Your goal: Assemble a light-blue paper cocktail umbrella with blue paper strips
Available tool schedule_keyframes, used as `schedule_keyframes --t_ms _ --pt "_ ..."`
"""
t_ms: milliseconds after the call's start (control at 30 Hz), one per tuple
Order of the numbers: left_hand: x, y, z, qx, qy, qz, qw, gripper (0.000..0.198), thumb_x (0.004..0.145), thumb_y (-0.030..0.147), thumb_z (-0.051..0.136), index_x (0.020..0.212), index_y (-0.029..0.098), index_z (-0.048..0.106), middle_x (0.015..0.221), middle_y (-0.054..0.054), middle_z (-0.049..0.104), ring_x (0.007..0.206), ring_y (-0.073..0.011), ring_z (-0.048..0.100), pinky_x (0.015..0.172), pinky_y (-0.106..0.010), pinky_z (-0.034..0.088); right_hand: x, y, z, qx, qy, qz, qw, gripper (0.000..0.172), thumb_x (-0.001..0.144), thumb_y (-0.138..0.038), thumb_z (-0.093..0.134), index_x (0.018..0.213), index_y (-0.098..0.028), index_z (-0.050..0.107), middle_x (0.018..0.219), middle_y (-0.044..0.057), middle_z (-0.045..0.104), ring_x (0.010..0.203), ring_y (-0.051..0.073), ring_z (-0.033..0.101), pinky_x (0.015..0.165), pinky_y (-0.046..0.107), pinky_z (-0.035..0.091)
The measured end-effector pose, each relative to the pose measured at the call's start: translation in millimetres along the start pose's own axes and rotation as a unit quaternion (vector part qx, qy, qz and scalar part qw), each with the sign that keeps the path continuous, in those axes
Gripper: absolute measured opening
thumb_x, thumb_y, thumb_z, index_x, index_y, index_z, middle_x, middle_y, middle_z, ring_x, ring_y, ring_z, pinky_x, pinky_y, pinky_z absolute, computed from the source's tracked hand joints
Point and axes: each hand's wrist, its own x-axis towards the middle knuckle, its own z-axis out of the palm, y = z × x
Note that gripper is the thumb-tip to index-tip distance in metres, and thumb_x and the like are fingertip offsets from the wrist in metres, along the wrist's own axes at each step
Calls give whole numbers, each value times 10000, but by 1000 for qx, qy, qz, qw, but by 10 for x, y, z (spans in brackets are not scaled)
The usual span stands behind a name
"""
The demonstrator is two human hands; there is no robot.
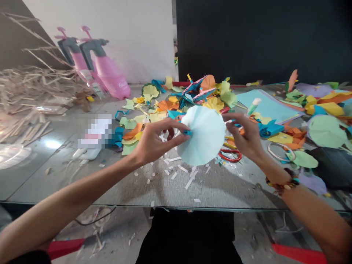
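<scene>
well inside table edge (137, 204), paper disc (202, 135)

Low road open under the left fingers (181, 136)!
Only white paper strips (189, 179) lie toward the table edge (165, 205) there; a heap of paper cutouts (176, 106) walls off the far side, and red-handled scissors (230, 155) crowd just below the right fingers (233, 119).

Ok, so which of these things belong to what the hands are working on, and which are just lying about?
In use: left hand, right hand, pleated pale blue paper disc.
Lying about: red-handled scissors, glue stick, white paper trimmings, pink spray bottles.
</scene>
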Motion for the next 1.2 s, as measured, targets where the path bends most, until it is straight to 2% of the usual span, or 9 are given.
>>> schedule_keyframes --t_ms 133,267,367,467,633,767,900,1033,1200 --pt "-94 -203 153 -36 46 -51 997 190 828 368 782 923 207 743 853 -26 753 626 -93 569 550 -244 480 -231 107 133 17 -93 -2 996 284 1002 -318 539 1240 -213 653 1033 77 761 937 217 721 804 358 568" --pt "-186 -359 310 -53 61 -86 993 194 841 383 758 918 207 729 868 -29 759 603 -86 558 536 -243 476 -311 97 186 17 -112 -32 993 267 951 -337 643 1177 -200 687 877 46 742 778 175 697 729 311 550" --pt "-216 -409 358 -65 54 -85 993 193 833 377 763 919 206 736 883 -35 768 626 -91 575 552 -244 485 -339 112 221 15 -137 -31 990 240 934 -351 666 1106 -190 710 909 59 719 791 171 684 700 294 538" --pt "-232 -435 355 -59 42 -85 994 205 830 381 762 931 204 741 890 -38 775 621 -92 577 555 -243 492 -389 154 273 -1 -150 -24 988 218 952 -337 644 1101 -195 715 970 72 713 825 172 680 698 294 532" --pt "-290 -542 311 13 18 -50 998 206 856 380 744 980 216 748 919 -38 779 639 -94 593 609 -253 518 -435 192 310 -31 -157 -27 987 211 985 -307 590 1104 -204 731 976 81 725 860 189 688 754 326 540" --pt "-319 -620 281 18 -12 -25 999 206 860 397 747 974 226 763 889 -37 777 661 -109 614 640 -272 520 -431 182 276 -60 -149 -36 986 248 1006 -306 556 1121 -196 746 940 85 730 802 181 680 721 309 529" --pt "-321 -612 277 29 -7 -16 999 179 869 370 743 967 223 773 855 -29 776 617 -101 584 644 -281 509 -467 221 251 -74 -158 -73 982 287 1021 -299 537 1211 -188 723 844 60 687 713 156 632 662 284 490" --pt "-337 -591 286 36 -4 -9 999 182 873 381 742 991 246 777 864 -19 776 615 -100 587 653 -291 508 -502 257 233 -85 -175 -104 975 313 1030 -287 518 1280 -205 687 874 66 691 765 170 650 663 286 484" --pt "-355 -591 306 50 -2 19 999 179 887 385 734 985 241 775 871 -21 782 599 -97 586 641 -286 508 -498 237 221 -85 -172 -108 975 303 1038 -291 504 1225 -173 711 857 73 688 753 160 644 670 280 484"
